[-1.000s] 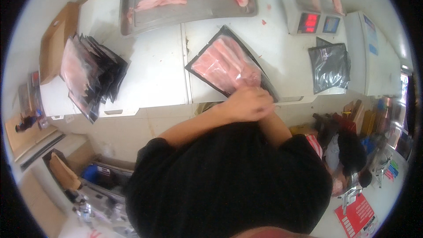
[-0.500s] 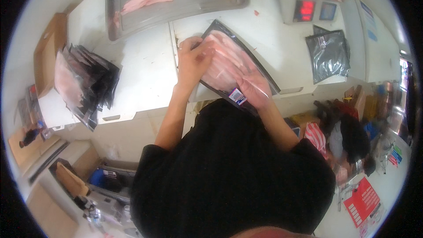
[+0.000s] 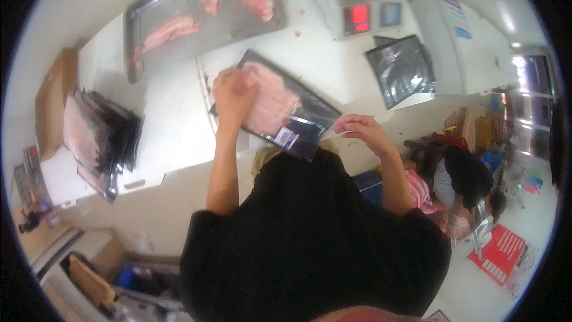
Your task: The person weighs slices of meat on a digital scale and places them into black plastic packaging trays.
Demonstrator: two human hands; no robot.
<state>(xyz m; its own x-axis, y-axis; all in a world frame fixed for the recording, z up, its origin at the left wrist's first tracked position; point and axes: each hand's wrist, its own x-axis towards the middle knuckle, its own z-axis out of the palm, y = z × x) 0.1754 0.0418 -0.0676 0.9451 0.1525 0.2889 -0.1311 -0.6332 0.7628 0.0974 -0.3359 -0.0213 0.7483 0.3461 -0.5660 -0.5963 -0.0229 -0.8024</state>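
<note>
1. Left hand touches meat pouch at its upper-left side; grip unclear. Right hand loosely curled, empty, just beside.
2. Meat pouch overhangs bench front edge; a bump could tip it off.
3. Leftward, filled pouches reach that edge; jostling may spill them.

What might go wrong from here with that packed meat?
The meat bag seems to reach past the front edge of the counter; with only the left hand on it, it might tip or slide off if nudged.

The stack of filled bags also seems to overhang the edge, so a bump could drop one.

Whether the meat bag is sealed isn't clear; if open, it might leak.
</note>
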